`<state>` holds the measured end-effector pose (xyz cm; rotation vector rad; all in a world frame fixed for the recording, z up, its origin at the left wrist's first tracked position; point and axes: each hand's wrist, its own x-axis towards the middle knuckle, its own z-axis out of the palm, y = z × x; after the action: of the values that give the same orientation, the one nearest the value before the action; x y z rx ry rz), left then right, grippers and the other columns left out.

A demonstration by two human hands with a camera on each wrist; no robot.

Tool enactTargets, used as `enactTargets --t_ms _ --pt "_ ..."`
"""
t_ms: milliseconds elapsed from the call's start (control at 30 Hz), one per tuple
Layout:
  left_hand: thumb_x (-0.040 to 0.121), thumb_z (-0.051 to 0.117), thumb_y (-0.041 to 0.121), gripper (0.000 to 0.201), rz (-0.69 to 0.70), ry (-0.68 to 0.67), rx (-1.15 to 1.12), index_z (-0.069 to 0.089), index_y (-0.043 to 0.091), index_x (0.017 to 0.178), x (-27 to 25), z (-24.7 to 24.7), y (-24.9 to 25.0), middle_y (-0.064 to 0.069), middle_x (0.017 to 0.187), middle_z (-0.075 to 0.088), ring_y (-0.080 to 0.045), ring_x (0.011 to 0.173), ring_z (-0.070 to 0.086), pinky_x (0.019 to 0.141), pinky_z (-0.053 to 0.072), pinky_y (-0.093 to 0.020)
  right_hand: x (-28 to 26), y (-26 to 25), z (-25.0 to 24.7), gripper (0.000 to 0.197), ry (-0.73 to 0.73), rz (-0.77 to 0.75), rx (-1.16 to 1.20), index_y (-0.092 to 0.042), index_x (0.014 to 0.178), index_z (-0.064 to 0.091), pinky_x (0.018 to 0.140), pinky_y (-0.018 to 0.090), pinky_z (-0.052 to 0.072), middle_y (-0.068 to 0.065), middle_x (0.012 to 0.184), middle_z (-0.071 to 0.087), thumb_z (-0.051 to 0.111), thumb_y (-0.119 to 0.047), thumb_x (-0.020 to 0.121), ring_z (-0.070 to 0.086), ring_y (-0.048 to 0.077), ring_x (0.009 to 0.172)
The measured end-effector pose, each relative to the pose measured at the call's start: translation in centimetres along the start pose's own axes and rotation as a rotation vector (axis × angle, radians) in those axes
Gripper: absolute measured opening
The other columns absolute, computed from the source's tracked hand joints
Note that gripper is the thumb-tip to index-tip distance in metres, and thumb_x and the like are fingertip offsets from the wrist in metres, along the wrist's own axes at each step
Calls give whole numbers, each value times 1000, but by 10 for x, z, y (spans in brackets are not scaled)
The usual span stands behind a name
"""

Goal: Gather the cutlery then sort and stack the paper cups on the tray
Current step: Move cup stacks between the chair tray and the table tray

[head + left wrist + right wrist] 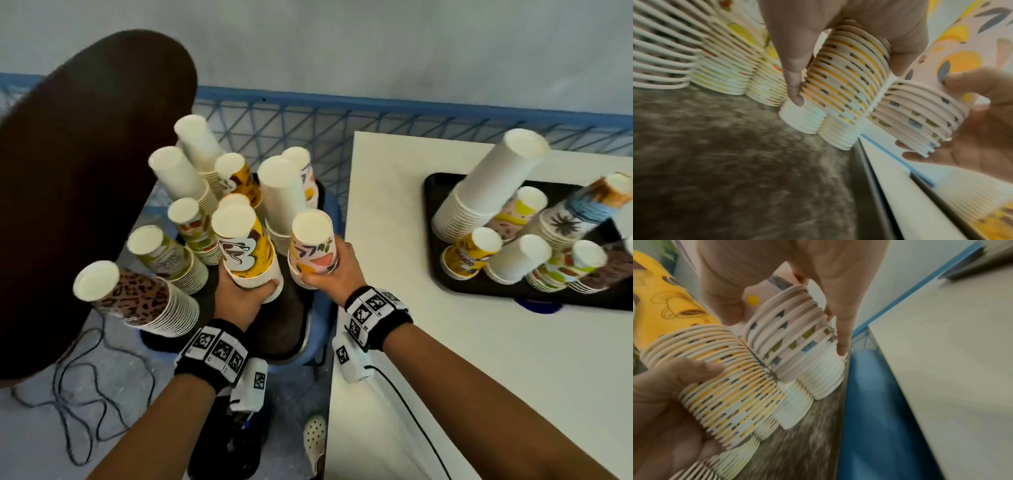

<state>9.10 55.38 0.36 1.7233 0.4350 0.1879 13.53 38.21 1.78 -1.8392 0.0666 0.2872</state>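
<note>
My left hand (245,291) grips the rims of an upturned stack of yellow coffee-print cups (245,246), seen close in the left wrist view (846,76) and in the right wrist view (719,374). My right hand (329,274) grips a shorter upturned stack of pink leaf-print cups (313,246), which also shows from the wrists (795,340) (920,110). The two stacks touch side by side, lifted just above a dark tray (284,329) on a blue stool. Several other cup stacks stand on that tray. No cutlery is in view.
A second black tray (486,291) on the white table (445,377) at the right carries several sorted stacks. A dark chair back (78,171) looms at the left. Behind runs a blue mesh fence (342,130). Cables (75,394) lie on the floor.
</note>
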Motion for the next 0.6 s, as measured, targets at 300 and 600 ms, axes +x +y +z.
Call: enactTargets --t_ms 300,600 --pt "63 68 -23 69 111 -309 -133 43 -6 125 -39 111 62 2 111 56 20 81 59 70 43 3 -49 -5 -127 90 294 -117 112 -33 123 43 101 45 46 13 127 50 80 -42 41 54 23 116" --pt "54 84 1 83 120 -423 -105 45 6 127 -73 224 94 2 111 61 15 88 60 76 46 -3 -94 19 -255 71 464 -186 256 -12 124 42 75 5 49 -11 104 57 74 11 65 57 -22 83"
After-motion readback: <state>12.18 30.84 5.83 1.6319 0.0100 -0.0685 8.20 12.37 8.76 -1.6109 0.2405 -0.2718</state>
